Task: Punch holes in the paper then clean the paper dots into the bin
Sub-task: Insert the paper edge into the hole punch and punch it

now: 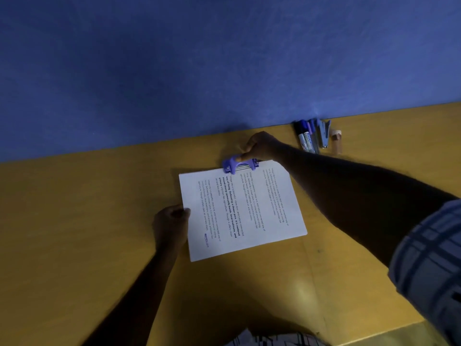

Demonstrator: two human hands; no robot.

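On the yellow wooden desk [74, 221], close to the blue felt-like partition wall [199, 71], a white printed sheet of paper [262, 221] lies flat and a little askew. Its far short edge is tucked into the slot of a small purple hole punch with a metal bar [234, 166].

The paper is light, thin and floppy. It would slide easily on the smooth desk and crease if pinched hard, so it is best held at an edge and kept flat. The left hand [172, 221] does this at the left long edge, with its thumb on top and its fingers curled at the margin, pinching the sheet. The punch looks small, rigid and light enough to skid when pressed, so it probably wants a firm downward grip on its lever. The right hand [262, 146] is on it from behind, fingers curled over the top and thumb on the lever.

To the right, well apart from the sheet, a cluster lies against the wall: several blue and dark markers [305, 136], a grey-blue stapler [323, 133] and a small clear bottle [336, 141]. None of these stands in the way of the punch. A checked sleeve [429, 258] shows on the right arm. No bin or paper dots are in view.
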